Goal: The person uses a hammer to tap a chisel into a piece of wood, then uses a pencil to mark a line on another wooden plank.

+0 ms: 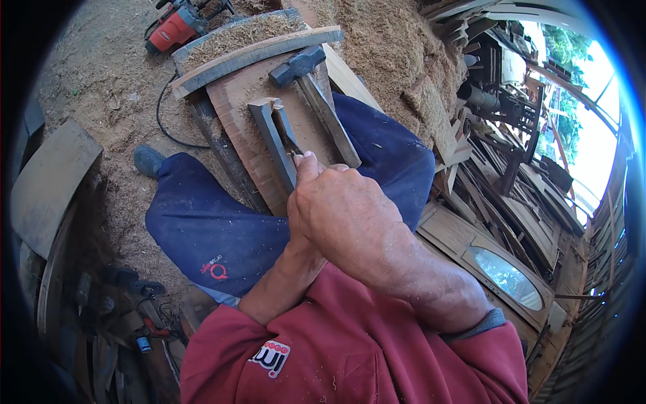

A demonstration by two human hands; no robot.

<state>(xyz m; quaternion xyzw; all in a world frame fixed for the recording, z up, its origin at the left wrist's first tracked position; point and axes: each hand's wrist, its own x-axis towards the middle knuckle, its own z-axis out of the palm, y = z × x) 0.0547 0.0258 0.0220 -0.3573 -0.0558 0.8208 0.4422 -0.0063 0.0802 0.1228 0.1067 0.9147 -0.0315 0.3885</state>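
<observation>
At mid-frame, the right hand (346, 209) is holding its fingers curled together, on what I can't tell, over the left hand (297, 230), whose fingers are hiding. At upper centre, a slotted wooden piece (270, 140) is lying beside a hammer (296, 66); a red power tool (173, 31) is resting upper left.

Hammer (321, 108) right of workpiece (270, 138)

One fisheye view looks steeply down from the person's head, past the maroon shirt (350, 323), with the right hand (346, 215) close below. Its round field spans from sawdust-covered floor (121, 87), left, to a bright opening (595, 135), far right.
</observation>
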